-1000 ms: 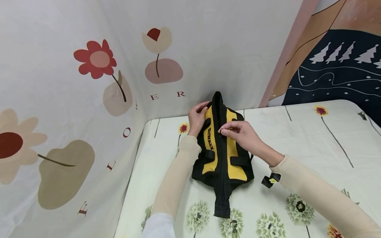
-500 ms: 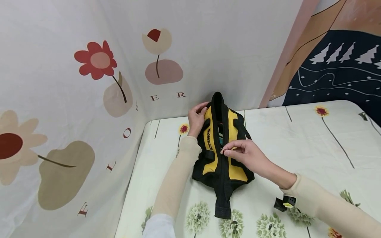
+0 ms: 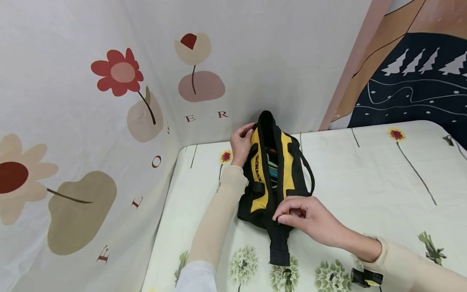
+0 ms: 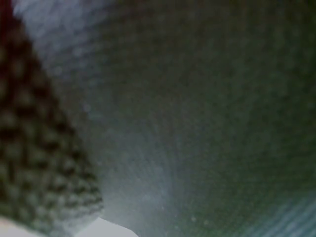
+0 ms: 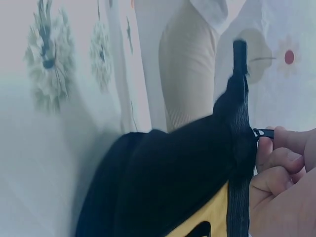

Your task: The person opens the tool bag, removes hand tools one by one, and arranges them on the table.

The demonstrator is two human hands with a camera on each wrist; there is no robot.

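Note:
A black and yellow tool bag (image 3: 260,202) lies on the flowered cloth, its zip parted along most of the top. Through the gap show teal, green and red contents (image 3: 273,170). My right hand (image 3: 310,219) pinches the zipper pull (image 5: 267,133) between thumb and fingers, near the bag's front end. At the far left corner of the bag my left hand (image 3: 240,144) grips its side, with some fingertips hidden. Only blurred dark fabric (image 4: 197,108) fills most of the left wrist view.
A black strap loop (image 3: 310,174) sticks out on the bag's right side. Behind and to the left hangs a printed cloth wall (image 3: 277,61). A dark patterned cloth (image 3: 412,89) hangs at the back right.
My right hand has drawn the zipper pull along the bag toward its front end. The zip has parted, exposing the contents. My left hand stays at the far left corner.

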